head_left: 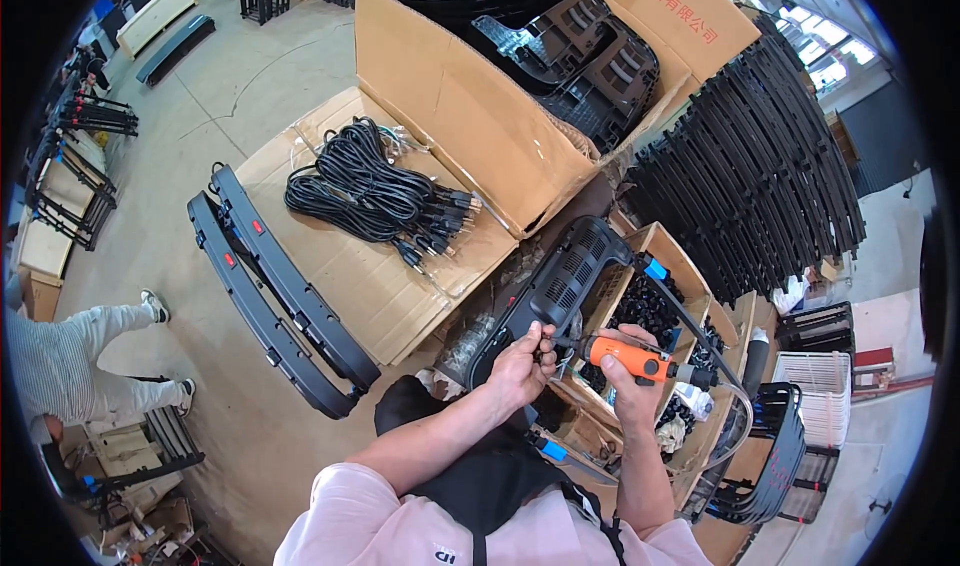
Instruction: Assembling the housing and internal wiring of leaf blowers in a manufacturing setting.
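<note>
My right hand is wrapped round an orange power screwdriver, probably air-driven, with a hose at its rear end. The tool lies roughly level, its tip turned toward my left hand. The left fingers are pinched together close to that tip; what they hold is too small to make out. Just beyond both hands sits a long black plastic housing with vent slots. Beneath and right of it, a wooden compartment box carries many small black parts.
A cardboard box of black plastic shells stands ahead. Bundled black power cords lie on flat cardboard. Two curved black bars rest at its left. Stacked black frames rise at right. A person stands at far left.
</note>
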Demonstrator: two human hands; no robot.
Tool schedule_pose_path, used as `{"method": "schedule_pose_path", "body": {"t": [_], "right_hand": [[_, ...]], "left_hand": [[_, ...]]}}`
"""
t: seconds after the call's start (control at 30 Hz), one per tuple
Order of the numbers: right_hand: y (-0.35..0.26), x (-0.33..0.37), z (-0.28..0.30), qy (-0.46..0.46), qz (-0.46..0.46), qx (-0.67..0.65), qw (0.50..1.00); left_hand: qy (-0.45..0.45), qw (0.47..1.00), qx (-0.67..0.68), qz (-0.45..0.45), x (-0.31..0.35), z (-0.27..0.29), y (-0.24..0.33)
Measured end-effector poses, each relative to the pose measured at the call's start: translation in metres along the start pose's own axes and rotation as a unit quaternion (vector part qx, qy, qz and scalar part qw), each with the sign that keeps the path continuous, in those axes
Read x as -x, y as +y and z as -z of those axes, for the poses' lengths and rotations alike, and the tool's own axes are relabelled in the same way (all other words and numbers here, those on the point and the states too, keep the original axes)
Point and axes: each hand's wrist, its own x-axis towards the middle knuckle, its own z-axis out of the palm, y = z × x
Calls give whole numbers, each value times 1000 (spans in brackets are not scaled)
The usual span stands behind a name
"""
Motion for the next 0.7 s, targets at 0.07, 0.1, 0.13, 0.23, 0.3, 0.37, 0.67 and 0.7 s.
{"method": "schedule_pose_path", "body": {"t": [0.07, 0.1, 0.13, 0.23, 0.3, 0.37, 0.67, 0.7], "right_hand": [[0, 4, -1, -1, -1, 1, 1000], [-1, 5, -1, 0, 1, 1, 1000], [-1, 6, -2, 0, 3, 3, 1000], [-2, 8, -2, -2, 3, 14, 1000], [0, 12, -6, -2, 11, 18, 1000], [2, 14, -8, -3, 18, 21, 1000], [34, -4, -28, -43, 9, 31, 999], [35, -5, -33, -42, 1, 32, 999]], "left_hand": [[-4, 1000, 3, -2, 1, 0, -1], [-1, 1000, 3, -3, 2, 0, -2], [3, 1000, 4, -4, 3, -1, -3], [7, 1000, 10, -2, 6, -4, -5], [0, 1000, 18, -2, 11, -5, -7], [-7, 1000, 29, -3, 13, -2, -7], [46, 994, -98, -5, 35, 15, -11], [43, 991, -130, 8, 41, 18, -11]]}}
